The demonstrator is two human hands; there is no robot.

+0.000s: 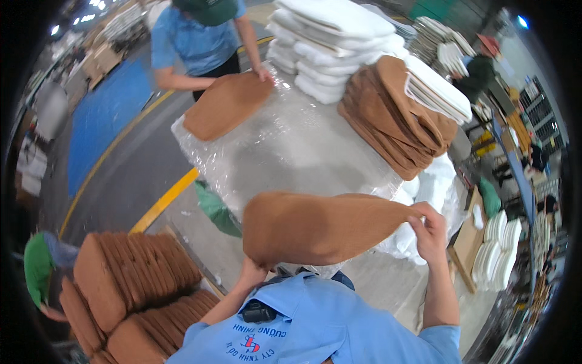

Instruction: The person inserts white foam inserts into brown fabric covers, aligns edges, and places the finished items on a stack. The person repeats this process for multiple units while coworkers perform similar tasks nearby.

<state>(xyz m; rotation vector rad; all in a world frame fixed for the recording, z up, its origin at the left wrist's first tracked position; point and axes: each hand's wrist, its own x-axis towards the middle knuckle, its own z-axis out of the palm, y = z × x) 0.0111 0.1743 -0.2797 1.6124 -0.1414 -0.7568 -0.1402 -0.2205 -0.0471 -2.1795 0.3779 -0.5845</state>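
Stretched out sideways in front of me is a brown fabric cushion cover [321, 227], looking thin and flat. At its right end, my right hand [429, 229] is closed, pinching the edge between thumb and fingers. Beneath its lower left corner, my left hand [257, 268] grips the cloth, with most of the fingers hidden by it. The cover hangs over the near side of a table wrapped in clear plastic [297, 155]. Across the table, a co-worker in a blue shirt [197, 51] handles another brown cover [230, 104] with both hands.
A pile of brown covers [394, 115] lies on the table's right, with stacked white pads [333, 42] behind it. Stacked brown cushions [139, 273] stand at lower left, near a person in green [37, 267]. White bundles [433, 182] sit right of the table.
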